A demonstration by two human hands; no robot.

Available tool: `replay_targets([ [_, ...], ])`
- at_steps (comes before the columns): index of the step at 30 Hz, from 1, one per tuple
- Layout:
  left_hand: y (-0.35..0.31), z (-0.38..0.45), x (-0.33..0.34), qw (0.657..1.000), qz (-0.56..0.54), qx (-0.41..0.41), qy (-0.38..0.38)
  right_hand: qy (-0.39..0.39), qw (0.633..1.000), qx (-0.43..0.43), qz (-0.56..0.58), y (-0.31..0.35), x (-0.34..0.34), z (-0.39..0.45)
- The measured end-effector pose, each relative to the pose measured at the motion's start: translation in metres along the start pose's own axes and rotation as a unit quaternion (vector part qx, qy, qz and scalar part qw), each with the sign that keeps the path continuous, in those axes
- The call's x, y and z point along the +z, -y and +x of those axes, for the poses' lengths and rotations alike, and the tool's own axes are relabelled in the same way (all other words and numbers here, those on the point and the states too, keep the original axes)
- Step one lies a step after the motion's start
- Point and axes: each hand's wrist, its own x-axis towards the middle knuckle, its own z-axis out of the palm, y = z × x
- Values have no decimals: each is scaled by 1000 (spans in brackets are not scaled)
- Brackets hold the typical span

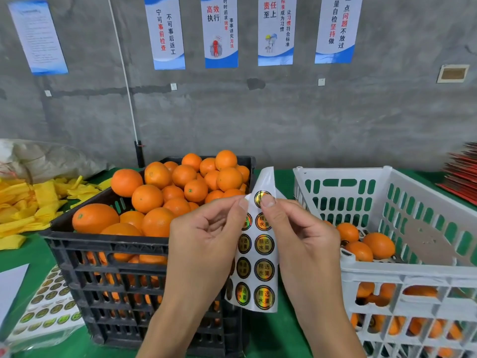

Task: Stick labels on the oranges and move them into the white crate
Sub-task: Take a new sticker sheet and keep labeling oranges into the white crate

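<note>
Green tabletop [23, 257] against grey concrete wall [258, 120] with posters [165, 34].

A green-covered table [23, 257] is set against a grey concrete wall [258, 117]. Yellow foam sleeves [31, 205] are heaped at the table's left edge, with a clear plastic bag [51, 158] behind them at the far left corner. Red items, possibly folded cartons [462, 174], are stacked at the far right edge. Five posters [220, 32] are fixed to the wall. A white pole [126, 81] leans against it.
</note>
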Motion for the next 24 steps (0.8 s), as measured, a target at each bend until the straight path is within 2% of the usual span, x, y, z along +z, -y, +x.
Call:
replay_targets([
  [4, 1, 17, -15, 997, 61, -35, -20, -32, 999, 0, -6, 3, -6, 3],
  [7, 2, 52, -35, 985, 169, -20, 7, -67, 998, 21, 0, 5, -14, 5],
  [10, 10, 96, -48, 977, 209, -34, 33, -63, 997, 46, 22, 6, -21, 6],
  [12, 21, 118, -49, 959, 271, -17, 82, -58, 997, 49, 19, 6, -24, 7],
  [16, 47, 141, -43, 865, 457, 58, 201, -57, 997, 55, 18, 8, -24, 7],
  [22, 81, 158, -43, 696, 631, 35, 341, -47, 997, 59, 28, 8, -23, 8],
  [24, 89, 155, -42, 660, 648, 27, 379, -46, 997, 58, 28, 8, -22, 8],
])
